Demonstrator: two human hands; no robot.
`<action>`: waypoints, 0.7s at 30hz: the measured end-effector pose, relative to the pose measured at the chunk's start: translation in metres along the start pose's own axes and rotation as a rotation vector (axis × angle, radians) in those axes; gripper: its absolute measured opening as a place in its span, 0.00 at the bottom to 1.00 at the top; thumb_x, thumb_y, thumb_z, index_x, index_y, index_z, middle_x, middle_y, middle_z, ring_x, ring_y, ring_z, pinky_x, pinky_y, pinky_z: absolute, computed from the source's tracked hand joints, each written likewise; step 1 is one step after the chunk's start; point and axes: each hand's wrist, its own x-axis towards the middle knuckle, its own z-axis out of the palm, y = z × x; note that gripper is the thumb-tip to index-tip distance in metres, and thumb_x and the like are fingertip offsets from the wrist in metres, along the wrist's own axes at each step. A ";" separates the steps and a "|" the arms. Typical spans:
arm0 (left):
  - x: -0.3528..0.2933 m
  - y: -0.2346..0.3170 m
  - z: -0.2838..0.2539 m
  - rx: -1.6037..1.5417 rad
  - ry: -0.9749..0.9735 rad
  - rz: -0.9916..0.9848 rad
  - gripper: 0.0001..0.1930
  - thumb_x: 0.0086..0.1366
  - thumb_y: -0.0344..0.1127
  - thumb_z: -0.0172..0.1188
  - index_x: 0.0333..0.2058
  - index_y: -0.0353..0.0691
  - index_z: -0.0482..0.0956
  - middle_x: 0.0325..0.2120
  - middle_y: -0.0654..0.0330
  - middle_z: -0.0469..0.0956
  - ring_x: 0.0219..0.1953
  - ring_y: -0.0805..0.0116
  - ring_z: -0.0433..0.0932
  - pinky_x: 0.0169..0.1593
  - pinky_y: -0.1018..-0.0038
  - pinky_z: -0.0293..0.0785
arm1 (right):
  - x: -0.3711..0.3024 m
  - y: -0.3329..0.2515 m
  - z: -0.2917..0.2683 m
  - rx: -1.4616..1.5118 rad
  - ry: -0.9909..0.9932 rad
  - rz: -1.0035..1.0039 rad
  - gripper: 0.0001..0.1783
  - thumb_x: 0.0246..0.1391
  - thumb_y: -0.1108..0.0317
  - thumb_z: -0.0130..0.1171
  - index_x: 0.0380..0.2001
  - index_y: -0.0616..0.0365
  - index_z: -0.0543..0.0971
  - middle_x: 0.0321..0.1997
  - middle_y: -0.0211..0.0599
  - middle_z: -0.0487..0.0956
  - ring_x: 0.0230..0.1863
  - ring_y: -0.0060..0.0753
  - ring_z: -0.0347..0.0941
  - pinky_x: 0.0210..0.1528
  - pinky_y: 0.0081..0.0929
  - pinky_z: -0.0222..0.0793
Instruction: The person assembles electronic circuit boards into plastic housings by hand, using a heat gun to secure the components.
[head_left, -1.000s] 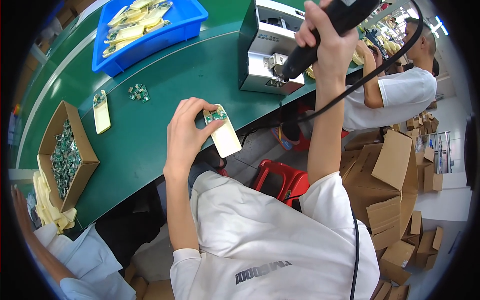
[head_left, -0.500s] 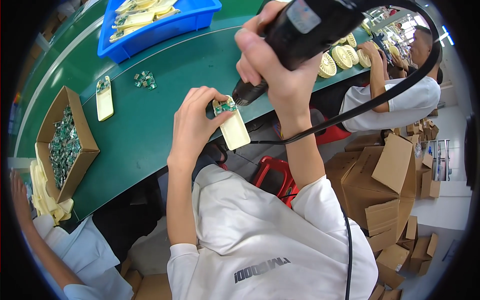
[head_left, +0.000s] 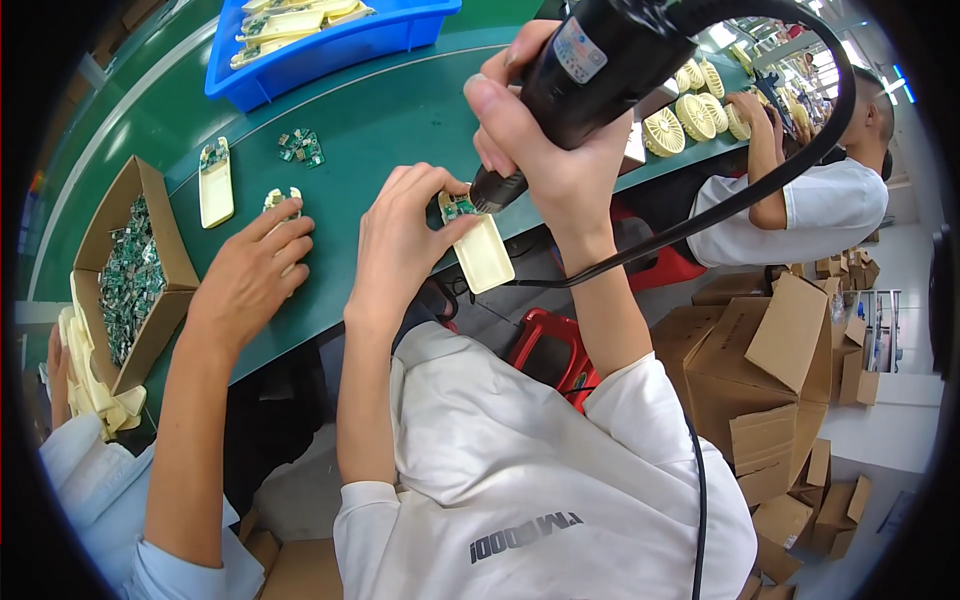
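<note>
**Driver tip on the board, cream shell pinched in your left hand**

Your left hand (head_left: 405, 235) is closed around the top end of the cream plastic shell (head_left: 482, 250), fingers curled over its edge, thumb underneath. You're holding it in the air off the near edge of the green bench (head_left: 400, 120), centre of the frame. The small green circuit board (head_left: 459, 208) sits in the shell's upper end, right by your fingertips.

Your right hand (head_left: 560, 140) is wrapped tight round the black electric screwdriver (head_left: 600, 60), upper centre, with its tip down on that board. The black cord (head_left: 760, 180) loops off to the right and back down past your shoulder.

Watch it here: the shell hangs unsupported, so a hard push could tip it or skate the bit off the screw into the board or your fingertips. That trailing cord could also tug the driver off line.

Left of you, a co-worker's hand (head_left: 255, 270) lies flat over another cream shell (head_left: 283, 205) on the bench. Beyond it lie a third shell (head_left: 216, 185), a scatter of loose boards (head_left: 300, 147), a cardboard box of boards (head_left: 130, 270) at the left edge and a blue bin (head_left: 320, 45) at the top.
</note>
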 end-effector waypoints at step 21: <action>0.004 0.001 0.001 -0.071 -0.030 0.027 0.15 0.44 0.27 0.71 0.31 0.36 0.76 0.29 0.58 0.76 0.36 0.58 0.74 0.39 0.67 0.71 | -0.003 -0.001 0.006 -0.114 0.071 0.051 0.10 0.48 0.77 0.65 0.30 0.60 0.73 0.20 0.26 0.74 0.18 0.15 0.68 0.22 0.17 0.64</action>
